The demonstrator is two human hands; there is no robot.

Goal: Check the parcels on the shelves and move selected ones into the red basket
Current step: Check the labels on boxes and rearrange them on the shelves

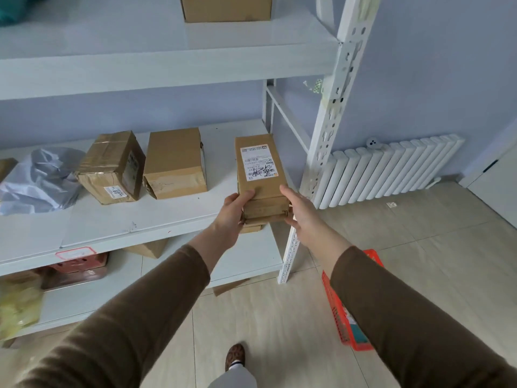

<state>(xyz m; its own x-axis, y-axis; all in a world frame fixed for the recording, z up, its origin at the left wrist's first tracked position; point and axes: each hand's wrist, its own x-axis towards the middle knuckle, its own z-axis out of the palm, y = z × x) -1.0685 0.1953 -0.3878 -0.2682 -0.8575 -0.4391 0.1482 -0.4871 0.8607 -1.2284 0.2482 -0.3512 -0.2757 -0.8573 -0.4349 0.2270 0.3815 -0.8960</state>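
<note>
- You hold a long box between both hands at the right end of the middle shelf, its near end out over the shelf's front edge.
- Your left hand grips the box's near left corner, thumb on top and fingers curled under.
- Your right hand presses the near right side, fingers fairly straight along the box; how far they wrap under, you cannot tell.
- The box's top faces you with a white label carrying print and black scribble.
- A second brown piece shows just under the box at your left hand; whether it is a separate parcel is unclear.
- Left of the box, well apart on the same shelf, stand a plain box and a taped box, nearly touching each other.
- Further left lies a grey bag, just beside the taped box.
- The top shelf carries another box, cut off by the frame's edge.
- The red basket sits on the floor to your right, partly hidden by your right sleeve, near the rack's front post.
- A white radiator runs along the wall behind that post.
- The bottom shelf holds a yellow bag and a reddish crate.
</note>
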